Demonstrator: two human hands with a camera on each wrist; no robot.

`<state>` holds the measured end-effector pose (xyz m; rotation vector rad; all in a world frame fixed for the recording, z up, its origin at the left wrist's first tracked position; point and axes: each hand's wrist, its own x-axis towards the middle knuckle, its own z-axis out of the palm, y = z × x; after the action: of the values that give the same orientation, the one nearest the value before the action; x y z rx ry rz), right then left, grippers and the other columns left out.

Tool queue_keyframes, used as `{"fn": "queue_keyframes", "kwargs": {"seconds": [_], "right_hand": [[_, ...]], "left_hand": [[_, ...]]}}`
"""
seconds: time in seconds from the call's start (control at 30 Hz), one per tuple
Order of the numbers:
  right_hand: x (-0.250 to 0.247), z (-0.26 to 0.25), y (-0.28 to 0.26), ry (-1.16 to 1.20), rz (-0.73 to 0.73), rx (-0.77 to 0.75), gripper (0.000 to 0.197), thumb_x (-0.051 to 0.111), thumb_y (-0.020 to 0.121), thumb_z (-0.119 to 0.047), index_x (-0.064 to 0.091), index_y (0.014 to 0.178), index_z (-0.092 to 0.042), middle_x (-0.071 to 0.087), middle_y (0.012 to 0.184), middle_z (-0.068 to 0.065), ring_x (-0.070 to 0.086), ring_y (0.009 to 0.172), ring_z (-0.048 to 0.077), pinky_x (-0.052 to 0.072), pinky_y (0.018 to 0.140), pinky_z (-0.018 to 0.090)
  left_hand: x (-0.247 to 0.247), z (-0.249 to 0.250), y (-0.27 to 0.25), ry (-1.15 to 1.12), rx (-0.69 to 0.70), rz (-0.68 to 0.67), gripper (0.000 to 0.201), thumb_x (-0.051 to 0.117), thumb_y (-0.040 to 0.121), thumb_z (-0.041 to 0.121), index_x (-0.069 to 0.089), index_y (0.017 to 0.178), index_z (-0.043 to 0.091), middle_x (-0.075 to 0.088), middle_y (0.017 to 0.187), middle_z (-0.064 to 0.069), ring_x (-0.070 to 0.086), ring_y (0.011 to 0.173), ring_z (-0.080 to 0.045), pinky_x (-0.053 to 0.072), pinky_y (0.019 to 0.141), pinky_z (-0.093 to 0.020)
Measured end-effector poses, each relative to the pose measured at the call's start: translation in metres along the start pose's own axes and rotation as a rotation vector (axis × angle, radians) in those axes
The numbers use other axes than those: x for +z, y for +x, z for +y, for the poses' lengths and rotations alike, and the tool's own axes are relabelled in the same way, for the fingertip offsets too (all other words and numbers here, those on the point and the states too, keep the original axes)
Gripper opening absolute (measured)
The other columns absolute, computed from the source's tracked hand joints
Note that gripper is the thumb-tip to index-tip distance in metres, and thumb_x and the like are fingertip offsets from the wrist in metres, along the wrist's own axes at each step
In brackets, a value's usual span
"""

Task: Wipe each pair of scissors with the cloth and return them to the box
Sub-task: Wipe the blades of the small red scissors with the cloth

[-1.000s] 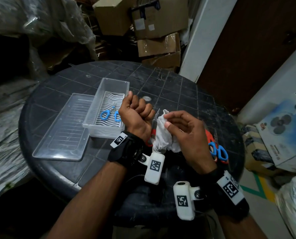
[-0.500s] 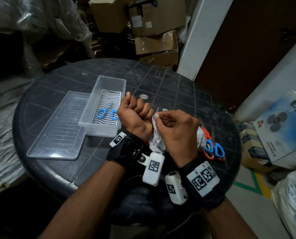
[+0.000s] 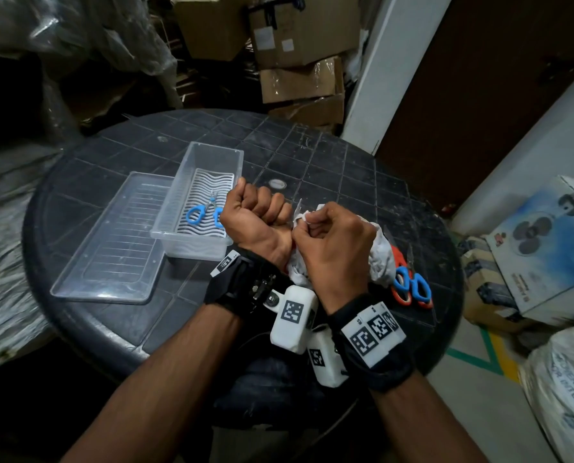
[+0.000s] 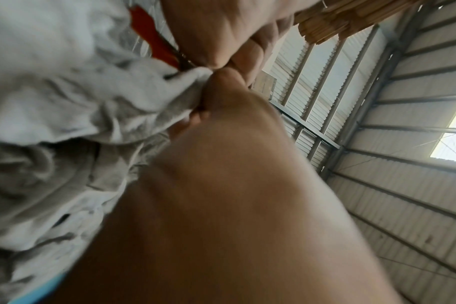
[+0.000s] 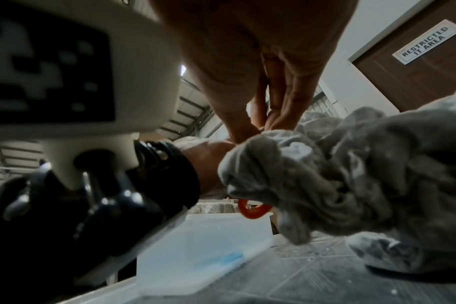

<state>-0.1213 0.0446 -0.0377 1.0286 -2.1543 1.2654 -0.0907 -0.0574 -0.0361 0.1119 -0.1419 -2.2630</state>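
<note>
My left hand (image 3: 262, 212) is a fist gripping red-handled scissors. Only their blade tip (image 3: 298, 208) shows in the head view, and one red handle ring (image 5: 253, 210) in the right wrist view. My right hand (image 3: 312, 225) pinches the white cloth (image 3: 379, 259) around the blade, right beside the left fist. The cloth (image 4: 66, 102) bunches against the red handle (image 4: 149, 41) in the left wrist view. The clear box (image 3: 208, 182) stands left of my hands with blue-handled scissors (image 3: 205, 213) lying inside.
The box's clear lid (image 3: 111, 242) lies flat to its left on the round dark table (image 3: 345, 168). More scissors with blue and red handles (image 3: 412, 289) lie at the table's right edge, partly under the cloth. Cardboard boxes (image 3: 299, 45) are stacked behind the table.
My right hand has curled tighter over the cloth and slid along the blade toward its tip, close against the left fist. The left hand has stayed in place.
</note>
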Motion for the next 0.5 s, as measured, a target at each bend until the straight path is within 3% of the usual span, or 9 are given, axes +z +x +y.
{"fn": "queue_keyframes", "kwargs": {"seconds": [0.37, 0.5], "right_hand": [[0.000, 0.004, 0.004, -0.146, 0.044, 0.071, 0.010, 0.079, 0.080, -0.011, 0.070, 0.076, -0.012, 0.070, 0.074, 0.002, 0.067, 0.067, 0.019, 0.059, 0.066, 0.040], [-0.020, 0.019, 0.012, -0.050, 0.056, 0.187, 0.010, 0.083, 0.077, -0.012, 0.074, 0.074, -0.014, 0.071, 0.069, -0.007, 0.067, 0.062, 0.005, 0.059, 0.063, 0.024]], "left_hand": [[0.002, -0.003, -0.004, 0.026, 0.051, 0.005, 0.053, 0.038, 0.101, 0.023, 0.025, 0.049, 0.024, 0.015, 0.045, 0.007, 0.005, 0.043, -0.012, 0.008, 0.042, -0.021], [0.005, 0.001, -0.001, 0.003, 0.085, -0.040, 0.056, 0.036, 0.103, 0.025, 0.026, 0.048, 0.024, 0.017, 0.044, 0.008, 0.008, 0.039, -0.009, 0.012, 0.039, -0.016]]}}
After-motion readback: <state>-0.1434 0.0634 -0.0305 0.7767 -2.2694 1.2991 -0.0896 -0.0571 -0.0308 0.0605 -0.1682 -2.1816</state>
